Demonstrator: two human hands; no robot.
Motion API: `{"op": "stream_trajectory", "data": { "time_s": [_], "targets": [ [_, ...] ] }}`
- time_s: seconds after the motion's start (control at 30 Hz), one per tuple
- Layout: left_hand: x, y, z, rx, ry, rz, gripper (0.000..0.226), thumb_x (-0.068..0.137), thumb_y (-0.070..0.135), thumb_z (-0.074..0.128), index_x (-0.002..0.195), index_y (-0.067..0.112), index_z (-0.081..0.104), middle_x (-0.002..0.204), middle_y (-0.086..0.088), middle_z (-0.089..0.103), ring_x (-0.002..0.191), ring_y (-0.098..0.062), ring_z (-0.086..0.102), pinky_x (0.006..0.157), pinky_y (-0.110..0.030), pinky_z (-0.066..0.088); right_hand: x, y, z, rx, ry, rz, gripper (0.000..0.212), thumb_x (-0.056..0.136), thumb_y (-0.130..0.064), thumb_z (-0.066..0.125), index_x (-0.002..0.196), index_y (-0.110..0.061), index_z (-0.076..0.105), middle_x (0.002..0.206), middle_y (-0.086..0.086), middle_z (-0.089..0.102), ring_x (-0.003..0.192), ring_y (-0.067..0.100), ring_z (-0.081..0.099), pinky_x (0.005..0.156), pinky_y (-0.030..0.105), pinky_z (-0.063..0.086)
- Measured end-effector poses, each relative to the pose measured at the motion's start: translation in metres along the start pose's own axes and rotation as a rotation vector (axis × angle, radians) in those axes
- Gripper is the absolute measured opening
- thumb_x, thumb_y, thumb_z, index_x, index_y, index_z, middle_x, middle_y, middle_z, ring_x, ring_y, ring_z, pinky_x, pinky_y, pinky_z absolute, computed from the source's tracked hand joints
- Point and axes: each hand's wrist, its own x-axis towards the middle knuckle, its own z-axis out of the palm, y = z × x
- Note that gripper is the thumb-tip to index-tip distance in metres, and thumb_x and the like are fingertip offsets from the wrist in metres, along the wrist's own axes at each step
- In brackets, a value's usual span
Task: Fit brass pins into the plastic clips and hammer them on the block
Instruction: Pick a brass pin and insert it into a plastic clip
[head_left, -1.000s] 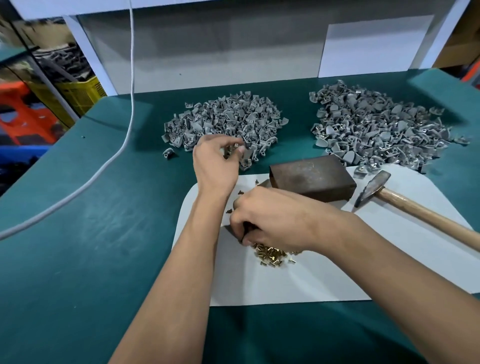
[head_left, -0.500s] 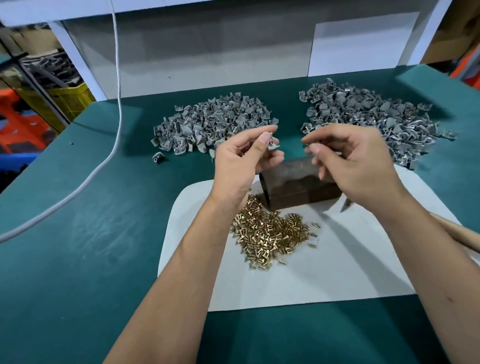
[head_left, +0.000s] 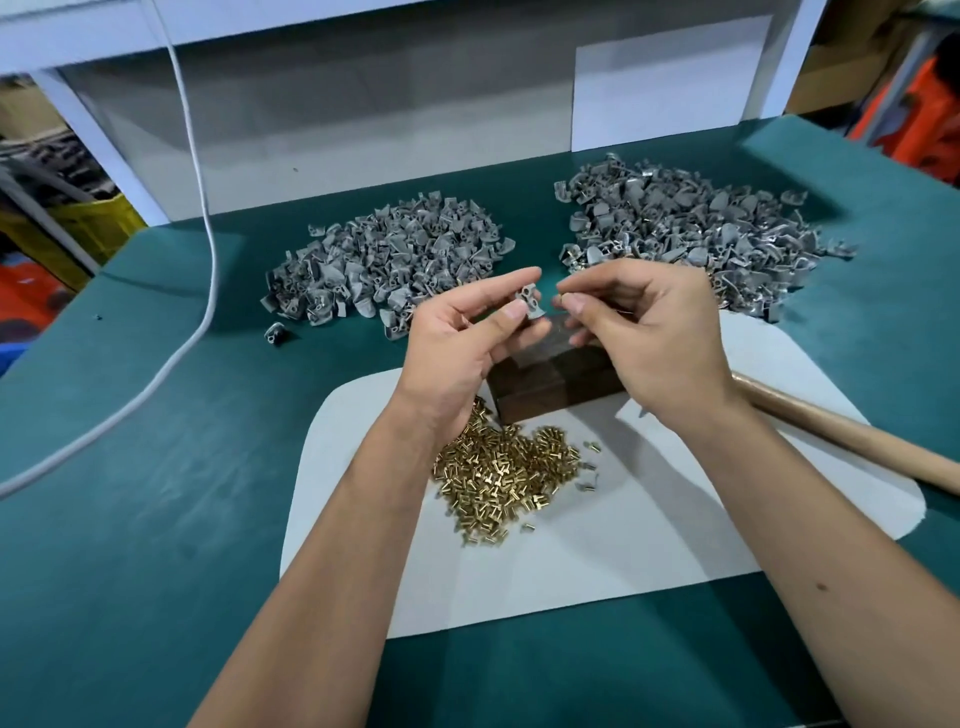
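My left hand (head_left: 467, 338) pinches a grey plastic clip (head_left: 529, 300) between thumb and forefinger, raised above the dark metal block (head_left: 550, 387). My right hand (head_left: 649, 332) pinches a small brass pin (head_left: 561, 297) at its fingertips, a short gap to the right of the clip. The two hands hide most of the block's top. A loose heap of brass pins (head_left: 498, 470) lies on the white sheet (head_left: 649, 530) below my left wrist. The hammer's wooden handle (head_left: 852, 441) shows to the right; its head is hidden behind my right hand.
Two heaps of grey clips lie on the green table (head_left: 130, 519): one at the back left (head_left: 384, 260), one at the back right (head_left: 691, 234). A single clip (head_left: 274, 332) lies apart on the left. A white cable (head_left: 202, 218) curves down the left side.
Both hands rose from the table a second ago, uncovering the brass pins. Since half a second ago they have drawn closer, the pin now just beside the clip.
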Motion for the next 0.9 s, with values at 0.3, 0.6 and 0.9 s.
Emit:
{"op": "stream_trajectory", "data": {
  "time_s": [0.3, 0.6, 0.9],
  "targets": [
    [0.001, -0.003, -0.001, 0.079, -0.026, 0.046, 0.025, 0.091, -0.010, 0.064, 0.113, 0.000, 0.070, 0.088, -0.001, 0.074, 0.087, -0.015, 0.071, 0.083, -0.026, 0.061, -0.003, -0.008, 0.005, -0.121, -0.014, 0.002, 0.017, 0.091, -0.010, 0.073, 0.097, -0.025, 0.078, 0.088, -0.015, 0.076, 0.090, 0.002, 0.070, 0.084, 0.016, 0.051],
    [0.001, -0.002, -0.001, 0.106, -0.006, 0.084, 0.031, 0.076, 0.007, 0.079, 0.106, 0.007, 0.077, 0.092, -0.014, 0.077, 0.079, -0.020, 0.073, 0.081, -0.027, 0.061, -0.005, -0.013, 0.005, -0.204, 0.006, 0.014, 0.015, 0.091, -0.011, 0.074, 0.097, -0.024, 0.077, 0.090, -0.014, 0.074, 0.088, 0.002, 0.070, 0.084, 0.019, 0.052],
    [0.000, 0.002, -0.004, 0.148, -0.029, 0.088, 0.030, 0.074, 0.001, 0.079, 0.104, 0.004, 0.077, 0.088, -0.013, 0.077, 0.077, -0.021, 0.074, 0.078, -0.027, 0.062, -0.008, -0.015, 0.006, -0.276, -0.045, 0.010, 0.011, 0.092, -0.011, 0.072, 0.096, -0.021, 0.076, 0.088, -0.013, 0.072, 0.087, 0.001, 0.067, 0.081, 0.013, 0.050]
  ]
}}
